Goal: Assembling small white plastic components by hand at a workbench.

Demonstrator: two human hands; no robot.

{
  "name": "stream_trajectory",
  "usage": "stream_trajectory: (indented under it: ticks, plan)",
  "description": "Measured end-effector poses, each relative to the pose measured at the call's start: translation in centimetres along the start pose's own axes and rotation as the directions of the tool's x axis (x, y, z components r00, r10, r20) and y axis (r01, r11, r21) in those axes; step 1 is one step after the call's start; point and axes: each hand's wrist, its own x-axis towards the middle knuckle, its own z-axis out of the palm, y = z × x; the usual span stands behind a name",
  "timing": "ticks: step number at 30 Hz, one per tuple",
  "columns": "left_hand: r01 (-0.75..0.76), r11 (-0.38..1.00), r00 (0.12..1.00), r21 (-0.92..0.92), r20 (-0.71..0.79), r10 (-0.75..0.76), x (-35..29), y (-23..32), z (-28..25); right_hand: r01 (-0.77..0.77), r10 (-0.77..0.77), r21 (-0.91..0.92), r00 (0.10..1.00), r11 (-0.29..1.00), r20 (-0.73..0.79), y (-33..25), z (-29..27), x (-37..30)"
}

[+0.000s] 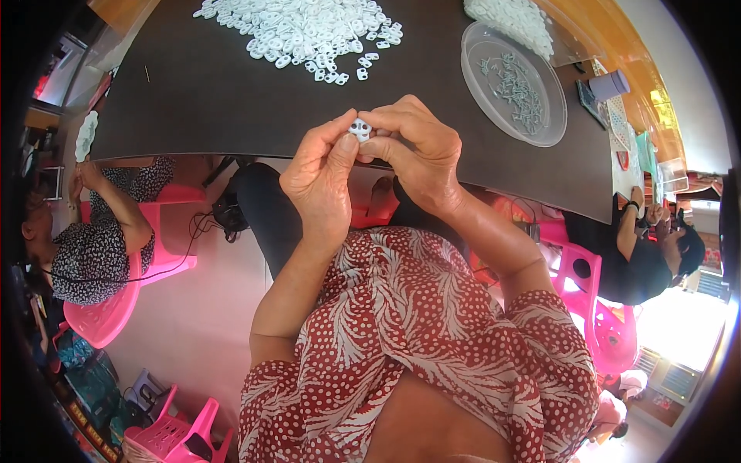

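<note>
Between the fingertips of both hands, just above the table's near edge, is a small white plastic piece point(360, 130) with dark holes in it. My left hand point(324, 170) pinches it from the left with thumb and forefinger. From the other side my right hand point(417, 150) grips it, its thumb and bent forefinger meeting at the piece. The fingertips cover part of its edges. Farther back on the dark table point(208, 116) lies a large heap of similar small white plastic pieces point(309, 35), with several loose ones at its near right side.
Right of my hands stands a round clear tray point(472, 92) holding many thin grey-green parts point(517, 92). Behind it is a pile of whitish pieces point(509, 23). A purplish cup point(610, 85) stands far right. People sit at both sides on pink chairs point(116, 309), one person point(100, 247) at left.
</note>
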Motion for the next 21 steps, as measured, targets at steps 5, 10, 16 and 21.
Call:
stream_trajectory:
  ticks: [5, 10, 16, 21]
  plan:
    - [-0.014, 1.000, 1.000, -0.017, -0.005, 0.014, 0.0, -0.2, 0.1, 0.041, -0.042, -0.070, 0.999, 0.997, -0.004, 0.0, 0.1, 0.0]
    - [-0.035, 0.996, 0.999, 0.077, -0.022, 0.037, 0.1, -0.1, -0.1, 0.034, -0.030, -0.107, 0.999, 0.994, 0.043, -0.4, 0.3, -0.1]
    - [-0.024, 0.998, 0.999, 0.060, -0.029, 0.026, -0.2, 0.0, 0.4, 0.150, -0.150, -0.192, 0.989, 0.970, 0.012, 0.0, 0.5, 0.0]
    - [-0.059, 0.998, 0.993, -0.005, -0.100, 0.059, -0.3, 0.2, 1.0, 0.258, -0.274, -0.274, 0.961, 0.926, -0.021, -0.1, 1.1, -0.1]
